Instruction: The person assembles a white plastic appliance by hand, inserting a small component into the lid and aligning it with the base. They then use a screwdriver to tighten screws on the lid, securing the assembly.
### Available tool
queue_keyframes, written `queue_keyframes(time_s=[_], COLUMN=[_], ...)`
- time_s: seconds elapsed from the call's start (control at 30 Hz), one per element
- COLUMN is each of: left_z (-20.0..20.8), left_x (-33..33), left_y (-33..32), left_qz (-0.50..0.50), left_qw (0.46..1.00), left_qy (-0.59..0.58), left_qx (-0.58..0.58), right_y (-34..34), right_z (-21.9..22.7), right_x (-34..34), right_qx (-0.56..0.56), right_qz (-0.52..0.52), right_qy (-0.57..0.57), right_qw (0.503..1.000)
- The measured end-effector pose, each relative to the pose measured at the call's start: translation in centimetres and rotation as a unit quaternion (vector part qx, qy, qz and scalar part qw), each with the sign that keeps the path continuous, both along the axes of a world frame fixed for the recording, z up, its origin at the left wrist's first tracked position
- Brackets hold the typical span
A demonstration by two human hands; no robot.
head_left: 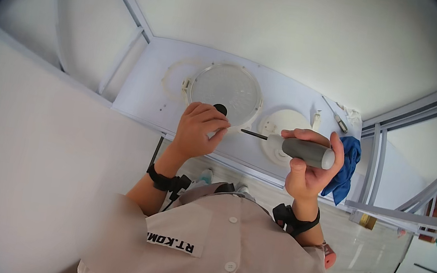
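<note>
A grey and white electric screwdriver (305, 153) lies across my right hand (307, 180), its fingers and thumb wrapped round the body. The black bit points left, toward my left hand (197, 130). Thumb and fingertips of that hand are pinched together close to the bit's tip; what they hold, if anything, is too small to make out. Just beyond these fingers is a round translucent cover (226, 84) with a pale rim and side clips. A black round piece (220, 109) shows at its near edge, partly behind my left hand. Under the screwdriver sits a white round base (269, 153), partly covered.
A thin pale ring (167, 76) and tiny dark bits (162, 107) lie at the table's left. To the right are a hand screwdriver (339, 121), a small white part (317, 120) and a blue cloth (344, 174) over the edge. Metal frame posts (375, 164) flank the table (141, 92).
</note>
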State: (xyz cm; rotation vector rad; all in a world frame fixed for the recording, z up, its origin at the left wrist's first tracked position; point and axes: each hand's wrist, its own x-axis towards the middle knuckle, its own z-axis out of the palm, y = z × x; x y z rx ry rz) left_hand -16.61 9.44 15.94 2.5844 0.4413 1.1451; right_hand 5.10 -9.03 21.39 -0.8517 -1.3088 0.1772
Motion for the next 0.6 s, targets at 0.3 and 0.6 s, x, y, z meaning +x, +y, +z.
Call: queue_keyframes(time_s=[0.3,0.6], left_z=[0.4,-0.8], left_x=[0.1,0.4], left_y=[3.6,4.4], left_qz=[-0.118,-0.119], left_qw=[0.990,0.990], left_qy=[0.052,0.016], left_qx=[-0.062,-0.075], right_y=[3.1,3.5], right_z=[0.2,0.2], right_x=[-4.5,-7.3], right_qx=[-0.021,-0.083], right_qz=[-0.085,-0.193], right_qy=[-0.020,-0.056], right_qw=[0.996,0.976])
